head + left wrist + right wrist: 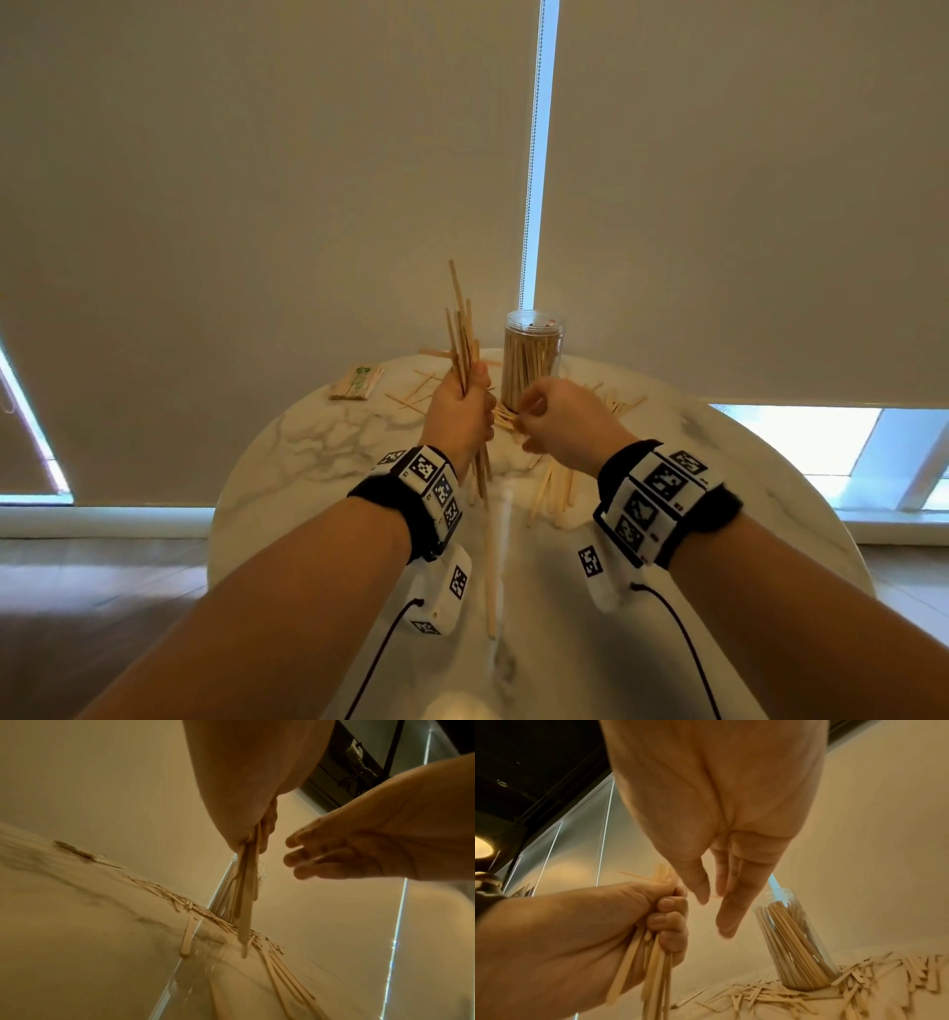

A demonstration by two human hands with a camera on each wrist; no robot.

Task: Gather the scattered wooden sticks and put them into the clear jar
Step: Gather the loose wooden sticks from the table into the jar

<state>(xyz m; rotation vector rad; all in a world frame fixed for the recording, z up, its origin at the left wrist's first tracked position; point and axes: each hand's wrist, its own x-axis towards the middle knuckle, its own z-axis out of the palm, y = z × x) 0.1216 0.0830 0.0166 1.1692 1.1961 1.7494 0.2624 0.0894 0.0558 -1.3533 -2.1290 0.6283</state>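
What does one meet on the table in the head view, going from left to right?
Packet of sticks → left hand gripping a bundle of sticks → clear jar of sticks → right hand → loose sticks at the far right.

Round marble table (308,442); wrapped packet (357,383) far left; drawn roller blinds (257,180) behind.

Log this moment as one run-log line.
left hand: grips stick bundle upright | right hand: beside it, grasp unclear | jar: upright, part filled | loose sticks: on table
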